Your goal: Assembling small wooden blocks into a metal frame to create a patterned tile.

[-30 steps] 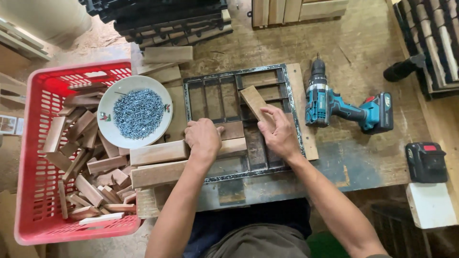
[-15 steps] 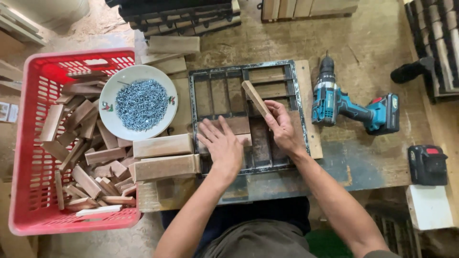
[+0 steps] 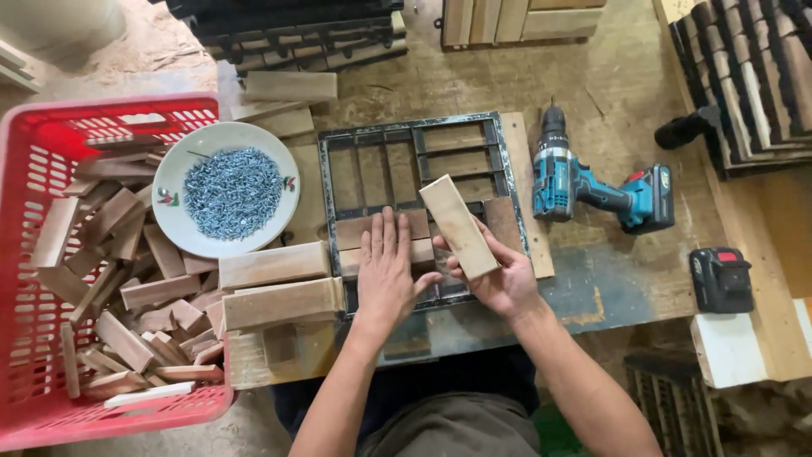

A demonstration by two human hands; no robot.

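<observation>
You are in a wood workshop.
You can see a blue drill (image 3: 592, 188), a bowl of screws (image 3: 230, 189), and a red basket (image 3: 34, 169) of wood bits on the left.

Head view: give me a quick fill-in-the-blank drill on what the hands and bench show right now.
1. The right hand holds a wooden ____ above the black frame.
2. The left hand lies ____ on the slats in the frame.
3. The white plate holds a heap of ____.
4. The cordless drill lies to the ____ of the frame.

Missing words: slat; flat; screws; right

Pale wooden slat (image 3: 458, 226), tilted over frame (image 3: 406, 135)
</observation>
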